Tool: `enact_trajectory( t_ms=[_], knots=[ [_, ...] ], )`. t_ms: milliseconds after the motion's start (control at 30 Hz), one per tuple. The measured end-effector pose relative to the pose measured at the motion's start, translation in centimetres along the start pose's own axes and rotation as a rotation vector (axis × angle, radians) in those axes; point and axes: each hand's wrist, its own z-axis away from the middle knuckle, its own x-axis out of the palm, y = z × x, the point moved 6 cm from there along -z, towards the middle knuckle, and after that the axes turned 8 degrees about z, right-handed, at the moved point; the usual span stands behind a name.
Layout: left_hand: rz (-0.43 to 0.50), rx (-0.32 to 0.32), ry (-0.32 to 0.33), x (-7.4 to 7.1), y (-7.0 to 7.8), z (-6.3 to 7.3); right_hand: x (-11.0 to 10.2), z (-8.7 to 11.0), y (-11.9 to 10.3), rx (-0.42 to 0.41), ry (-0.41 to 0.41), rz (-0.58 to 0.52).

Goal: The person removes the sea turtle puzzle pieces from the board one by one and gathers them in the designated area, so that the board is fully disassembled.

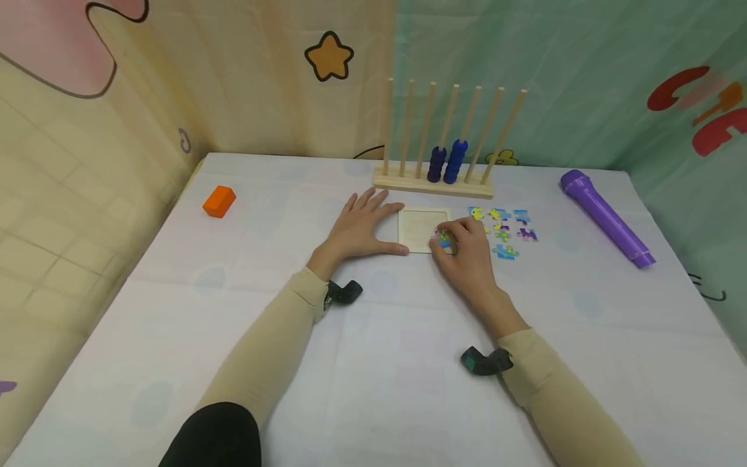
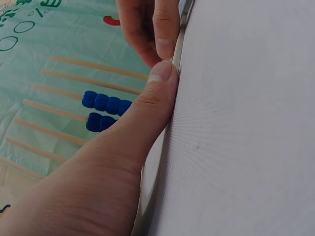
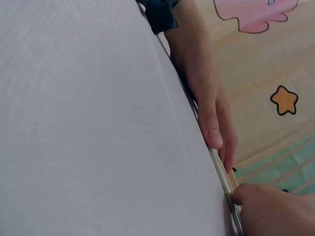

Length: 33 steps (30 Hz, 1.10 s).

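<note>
A shallow pale wooden puzzle tray (image 1: pixel 415 232) lies on the white table in the head view. My left hand (image 1: pixel 366 228) rests at its left side, fingers spread, with the index finger and thumb touching the tray's edge. Over the tray's lower right corner, my right hand (image 1: pixel 471 258) pinches a small colourful jigsaw piece (image 1: pixel 445 240) between thumb and curled fingers. Part of that piece is hidden by the fingers. Several loose jigsaw pieces (image 1: pixel 505 252) lie just right of this hand. Both wrist views look low along the table, and the jigsaw piece cannot be made out there.
Behind the tray stands a wooden peg rack (image 1: pixel 432 185) with upright rods and dark blue beads (image 1: pixel 455 162) on two of them. A purple toy microphone (image 1: pixel 609 220) lies at the right. An orange block (image 1: pixel 219 202) sits near the table's left edge.
</note>
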Motion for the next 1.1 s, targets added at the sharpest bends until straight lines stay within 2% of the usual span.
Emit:
enact_trajectory(
  t_ms=[433,833,1100],
  knots=[
    [0.011,-0.005,0.009,0.0,-0.12,0.04,0.02,-0.22,0.11,0.027,0.015,-0.003],
    [0.016,-0.008,-0.003,0.13,-0.05,-0.14,0.02,-0.31,-0.23,-0.049,0.0,0.009],
    [0.003,-0.005,0.0,0.12,-0.12,-0.14,0.21,-0.37,0.04,-0.027,-0.014,-0.013]
  ],
)
